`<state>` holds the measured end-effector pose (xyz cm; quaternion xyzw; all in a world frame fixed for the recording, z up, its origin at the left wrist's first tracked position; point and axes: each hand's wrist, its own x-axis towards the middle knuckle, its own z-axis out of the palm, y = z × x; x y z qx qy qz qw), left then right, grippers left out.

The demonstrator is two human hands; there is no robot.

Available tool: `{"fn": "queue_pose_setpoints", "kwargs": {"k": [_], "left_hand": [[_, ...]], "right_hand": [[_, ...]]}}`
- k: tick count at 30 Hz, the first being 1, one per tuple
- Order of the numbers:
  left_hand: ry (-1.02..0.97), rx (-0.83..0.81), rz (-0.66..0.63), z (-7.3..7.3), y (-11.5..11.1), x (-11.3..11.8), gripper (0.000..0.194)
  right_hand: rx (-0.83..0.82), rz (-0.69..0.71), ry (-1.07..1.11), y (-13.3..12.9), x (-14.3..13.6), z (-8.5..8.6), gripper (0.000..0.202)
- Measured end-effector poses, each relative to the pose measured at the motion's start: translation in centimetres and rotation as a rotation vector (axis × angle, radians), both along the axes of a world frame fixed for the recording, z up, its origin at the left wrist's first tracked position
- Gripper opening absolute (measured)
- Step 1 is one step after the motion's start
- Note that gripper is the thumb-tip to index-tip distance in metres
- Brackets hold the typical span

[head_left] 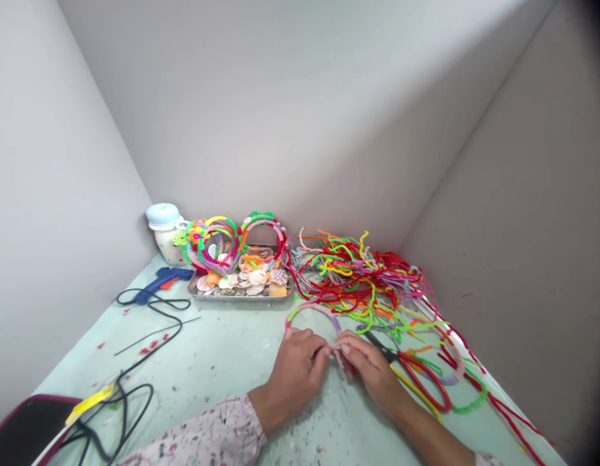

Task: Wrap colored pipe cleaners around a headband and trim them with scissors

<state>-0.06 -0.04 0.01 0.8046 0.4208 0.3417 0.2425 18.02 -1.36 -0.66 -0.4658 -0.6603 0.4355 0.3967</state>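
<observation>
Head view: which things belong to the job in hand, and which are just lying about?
Job in hand, probably:
- pink strand, pinched by left hand and right hand
- multicoloured hoop
- pipe cleaners
- scissors

Apparently lying about:
- decorated hoops
- seashells
- blue glue gun
- lidded cup

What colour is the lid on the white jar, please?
The lid is light blue, clearest in the head view.

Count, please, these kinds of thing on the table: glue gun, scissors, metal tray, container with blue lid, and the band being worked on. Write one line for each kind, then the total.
Glue gun: 1
Scissors: 1 pair
Metal tray: 1
Blue-lidded container: 1
Band being worked on: 1
Total: 5
</observation>
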Motion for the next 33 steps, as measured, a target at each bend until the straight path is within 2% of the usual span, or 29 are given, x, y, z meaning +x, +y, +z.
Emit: {"fn": "queue_pose_setpoints", "kwargs": {"k": [9,15,20,33], "left_hand": [[-0.025,-0.015,0.024,0.17,0.27,-0.13,0.021],[-0.046,-0.017,0.017,0.37,0.17,-0.11,0.020],[-0.026,-0.013,0.027,0.27,0.19,-0.09,0.020],[-0.016,-0.011,0.021,0.10,0.10,-0.14,0.020]], "right_hand": [[0.087,-0.030,-0.103,-0.02,-0.46,0.59,0.022],[0.127,-0.107,-0.173,-0.09,-0.63,0.22,0.013],[0.123,-0.141,-0.172,-0.09,-0.56,-0.20,0.015],[0.318,-0.123,-0.269,-0.05,-0.03,-0.30,0.016]]}}
